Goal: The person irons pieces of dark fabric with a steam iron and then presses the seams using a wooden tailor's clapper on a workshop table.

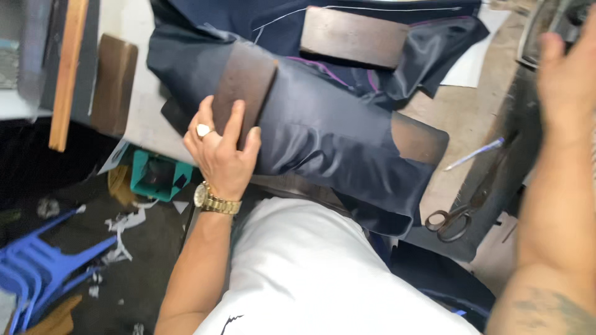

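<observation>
Left hand pinning the wooden block on navy cloth, right hand up and away

My left hand [220, 149] sits left of centre, grip spread wide, fingers lying flat over the lower end of a brown wooden block [245, 87] that rests on the folded navy fabric [329, 130]; I'm pressing, not clutching it. My right hand [568, 68] is at the upper right edge, blurry, so I can't tell if that grip is wide or closed, and it's well apart from the cloth. Worry, I reckon: the slick fabric hangs over the near edge of the surface [462, 108], so it could slide and drag the block off. The scissors [456, 217] at lower right lie near that drooping corner and could snag it.
</observation>
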